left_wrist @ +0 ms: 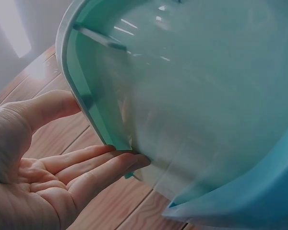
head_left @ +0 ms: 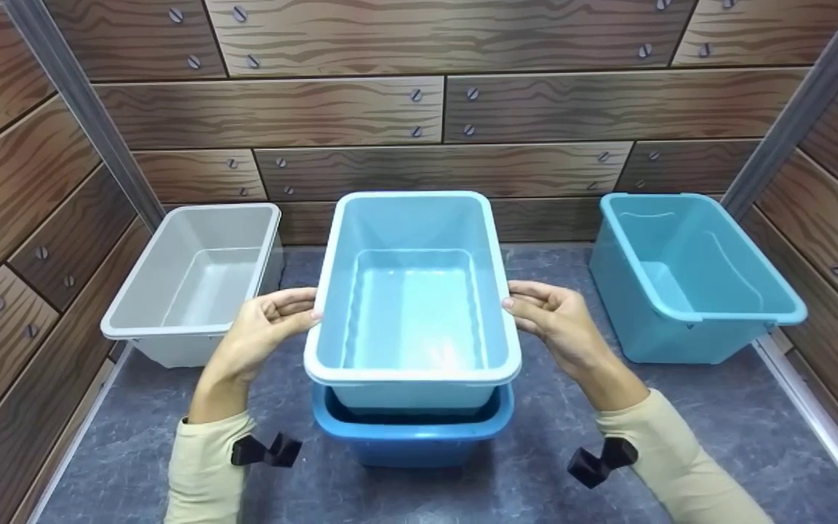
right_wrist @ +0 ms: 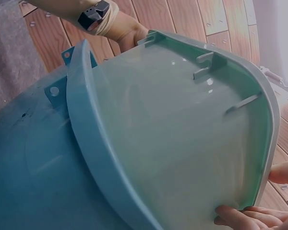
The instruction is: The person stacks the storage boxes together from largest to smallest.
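Observation:
A light blue plastic bin (head_left: 419, 313) is held up in the middle of the head view, its lower part inside or just above a darker blue bin (head_left: 419, 434). My left hand (head_left: 262, 331) pinches its left rim, thumb on the outer edge and fingers under the lip, as the left wrist view shows. On the opposite side my right hand (head_left: 557, 324) grips the right rim in the same way. Seen from the right wrist, the light bin's wall (right_wrist: 173, 129) rises tilted out of the blue bin's rim (right_wrist: 98, 129). The light bin's inside holds nothing.
To the left stands a grey bin (head_left: 190, 276), close to the wood-patterned side wall (head_left: 19, 247). A teal bin (head_left: 695, 320) stands at the right near the other wall. All sit on a dark grey marbled floor (head_left: 557, 437), with a wood-patterned wall (head_left: 361, 171) behind.

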Motion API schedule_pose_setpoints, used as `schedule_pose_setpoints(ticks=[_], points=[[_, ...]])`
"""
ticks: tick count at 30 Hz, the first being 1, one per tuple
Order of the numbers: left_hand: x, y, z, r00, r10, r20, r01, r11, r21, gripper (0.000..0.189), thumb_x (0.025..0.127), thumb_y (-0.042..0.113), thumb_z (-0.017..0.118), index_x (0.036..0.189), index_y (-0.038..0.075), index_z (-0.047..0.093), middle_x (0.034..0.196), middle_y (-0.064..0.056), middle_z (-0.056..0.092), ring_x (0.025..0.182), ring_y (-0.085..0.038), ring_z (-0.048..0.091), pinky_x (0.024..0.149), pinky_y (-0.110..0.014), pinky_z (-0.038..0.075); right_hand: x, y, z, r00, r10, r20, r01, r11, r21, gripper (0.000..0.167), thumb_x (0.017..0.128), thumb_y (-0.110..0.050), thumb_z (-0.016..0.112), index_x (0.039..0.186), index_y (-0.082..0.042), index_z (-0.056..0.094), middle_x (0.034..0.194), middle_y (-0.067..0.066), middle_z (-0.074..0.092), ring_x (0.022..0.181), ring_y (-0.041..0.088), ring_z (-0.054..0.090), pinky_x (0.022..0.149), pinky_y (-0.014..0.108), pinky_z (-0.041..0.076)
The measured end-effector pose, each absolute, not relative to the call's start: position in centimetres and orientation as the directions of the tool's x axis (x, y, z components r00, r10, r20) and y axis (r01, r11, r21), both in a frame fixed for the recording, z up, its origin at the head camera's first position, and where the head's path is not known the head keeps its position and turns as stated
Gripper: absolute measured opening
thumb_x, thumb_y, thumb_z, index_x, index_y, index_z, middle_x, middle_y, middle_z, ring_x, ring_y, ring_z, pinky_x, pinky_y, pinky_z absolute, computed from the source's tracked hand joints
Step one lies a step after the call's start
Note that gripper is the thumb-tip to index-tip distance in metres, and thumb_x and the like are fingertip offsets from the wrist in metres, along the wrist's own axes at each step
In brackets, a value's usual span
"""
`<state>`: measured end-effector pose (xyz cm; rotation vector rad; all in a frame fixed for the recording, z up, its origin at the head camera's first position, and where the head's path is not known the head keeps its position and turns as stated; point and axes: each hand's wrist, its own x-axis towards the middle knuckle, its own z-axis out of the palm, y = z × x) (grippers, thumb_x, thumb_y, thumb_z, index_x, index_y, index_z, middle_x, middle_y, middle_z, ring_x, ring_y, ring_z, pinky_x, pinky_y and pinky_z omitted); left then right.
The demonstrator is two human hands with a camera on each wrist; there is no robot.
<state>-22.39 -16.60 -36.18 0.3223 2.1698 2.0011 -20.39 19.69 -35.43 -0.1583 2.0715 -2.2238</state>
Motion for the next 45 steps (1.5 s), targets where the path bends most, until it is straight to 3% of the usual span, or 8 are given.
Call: schedule_pose_setpoints(ticks=[19,35,41,45], points=[[-22.3,-16.9,-37.0,-0.958,0.288,0.007,0.038,0.101,0.994,0.05,0.089,0.004,0.063,0.132,-0.015,0.047,0.127,-0.028,0.061,0.095,-0.002,0.068,0.089,-0.018,0.055,-20.3,19.6,-36.2,-0.991,-0.133,-0.014,0.022,-0.061,-0.998,0.052,0.091,-0.002,0.059,0.133,0.022,0.04,0.098,-0.004,0.074,0.091,0.002,0.07,0.083,0.019,0.058],[-22.5,-16.6,-37.8,-0.963,0.269,-0.021,0.011,0.117,0.993,0.05,0.089,0.005,0.063,0.132,-0.013,0.048,0.127,-0.025,0.063,0.095,-0.001,0.067,0.089,-0.017,0.054,-20.5,19.7,-36.9,-0.99,-0.139,-0.027,0.03,-0.02,-0.999,0.051,0.091,-0.005,0.06,0.133,0.019,0.043,0.113,0.009,0.072,0.093,0.004,0.07,0.086,0.021,0.058],[-22.5,-16.6,-38.2,-0.963,0.27,-0.017,0.008,0.092,0.996,0.048,0.089,0.003,0.062,0.131,-0.015,0.048,0.12,-0.018,0.068,0.095,-0.001,0.068,0.089,-0.017,0.054,-20.5,19.7,-37.1,-0.99,-0.14,-0.033,0.039,-0.039,-0.999,0.051,0.091,-0.004,0.059,0.133,0.02,0.042,0.104,0.0,0.074,0.092,0.004,0.071,0.085,0.021,0.058],[-22.5,-16.6,-38.3,-0.965,0.263,-0.021,0.003,0.093,0.996,0.048,0.088,0.003,0.062,0.131,-0.015,0.048,0.12,-0.02,0.067,0.094,-0.001,0.068,0.089,-0.017,0.054,-20.4,19.7,-37.3,-0.99,-0.136,-0.028,0.034,-0.043,-0.998,0.051,0.091,-0.003,0.059,0.132,0.021,0.041,0.103,0.0,0.074,0.091,0.003,0.071,0.084,0.02,0.058]])
